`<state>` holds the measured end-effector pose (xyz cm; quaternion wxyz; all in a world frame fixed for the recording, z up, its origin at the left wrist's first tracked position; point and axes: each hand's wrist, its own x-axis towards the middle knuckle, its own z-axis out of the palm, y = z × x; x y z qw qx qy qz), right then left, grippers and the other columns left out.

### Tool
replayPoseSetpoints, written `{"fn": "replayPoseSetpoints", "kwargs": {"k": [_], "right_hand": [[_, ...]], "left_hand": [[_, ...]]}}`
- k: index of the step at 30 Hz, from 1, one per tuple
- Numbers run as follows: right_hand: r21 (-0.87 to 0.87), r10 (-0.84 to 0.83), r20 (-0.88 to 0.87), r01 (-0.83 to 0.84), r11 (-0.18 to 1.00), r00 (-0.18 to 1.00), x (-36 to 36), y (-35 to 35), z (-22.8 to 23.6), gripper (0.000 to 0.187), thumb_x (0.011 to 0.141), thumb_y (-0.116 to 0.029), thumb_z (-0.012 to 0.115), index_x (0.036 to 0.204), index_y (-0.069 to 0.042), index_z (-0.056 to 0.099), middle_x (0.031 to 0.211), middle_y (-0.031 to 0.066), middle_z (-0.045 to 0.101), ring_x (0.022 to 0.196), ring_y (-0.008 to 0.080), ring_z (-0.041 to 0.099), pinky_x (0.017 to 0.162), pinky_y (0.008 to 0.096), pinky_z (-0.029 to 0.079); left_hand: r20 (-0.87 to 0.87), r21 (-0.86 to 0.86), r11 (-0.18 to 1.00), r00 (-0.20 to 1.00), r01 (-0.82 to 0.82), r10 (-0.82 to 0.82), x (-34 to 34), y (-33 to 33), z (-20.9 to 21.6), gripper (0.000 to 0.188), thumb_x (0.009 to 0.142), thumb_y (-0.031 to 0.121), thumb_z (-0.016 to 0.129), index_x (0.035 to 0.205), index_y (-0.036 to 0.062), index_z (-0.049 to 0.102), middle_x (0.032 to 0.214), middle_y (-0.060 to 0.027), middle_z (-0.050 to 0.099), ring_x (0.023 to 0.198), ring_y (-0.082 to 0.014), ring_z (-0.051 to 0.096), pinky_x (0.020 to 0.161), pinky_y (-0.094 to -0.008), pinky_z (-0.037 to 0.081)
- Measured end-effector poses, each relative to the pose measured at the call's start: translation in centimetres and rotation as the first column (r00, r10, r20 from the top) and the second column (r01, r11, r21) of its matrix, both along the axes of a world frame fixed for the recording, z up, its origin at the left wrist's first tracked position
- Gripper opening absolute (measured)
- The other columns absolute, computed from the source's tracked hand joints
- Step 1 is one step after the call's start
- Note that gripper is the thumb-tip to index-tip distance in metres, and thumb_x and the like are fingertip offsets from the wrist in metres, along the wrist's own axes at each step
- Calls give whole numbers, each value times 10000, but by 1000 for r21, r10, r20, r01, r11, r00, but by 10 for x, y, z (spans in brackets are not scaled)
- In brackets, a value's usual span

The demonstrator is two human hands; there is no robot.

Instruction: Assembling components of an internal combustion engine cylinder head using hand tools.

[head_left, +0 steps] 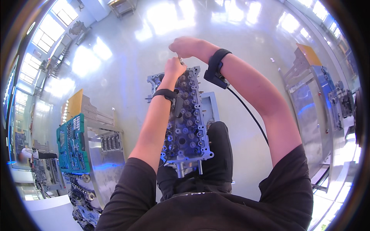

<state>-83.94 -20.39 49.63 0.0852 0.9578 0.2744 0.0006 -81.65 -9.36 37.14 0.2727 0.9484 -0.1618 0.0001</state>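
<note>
A grey metal cylinder head lies lengthwise in front of me, its upper face full of round bores, bolts and valve parts. At its far end my left hand is closed in a fist around a slim metal tool, of which only a short shiny piece shows. Just above and beyond it, my right hand is also closed, knuckles up, with the fingers hidden from view. What the right hand grips cannot be made out. My left forearm covers the left side of the cylinder head.
To the left, an open green socket set case stands on a metal workbench, near more engine parts. Another bench with an engine assembly stands at right. A black cable trails from my right wrist strap.
</note>
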Motion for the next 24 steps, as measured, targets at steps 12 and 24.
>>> {"fn": "replayPoseSetpoints", "kwargs": {"k": [12, 24], "right_hand": [[18, -40, 38, 39, 999, 998, -2, 5, -3, 145, 732, -133, 686, 834, -35, 718, 847, 160, 697, 814, 327, 681, 705, 398, 550], [-16, 20, 10, -20, 1000, 1000, 6, -3, 9, 168, 787, -160, 676, 913, -50, 696, 879, 137, 689, 854, 333, 668, 728, 415, 532]], "left_hand": [[-16, 28, 999, 1000, 23, -22, -1, 1, 3, 240, 748, 256, 726, 886, 59, 723, 881, -178, 702, 879, -336, 677, 803, -422, 541], [107, 57, 998, 994, 19, -25, 4, 1, -4, 201, 761, 257, 729, 760, 57, 714, 579, -96, 658, 573, -217, 670, 649, -351, 528]]}}
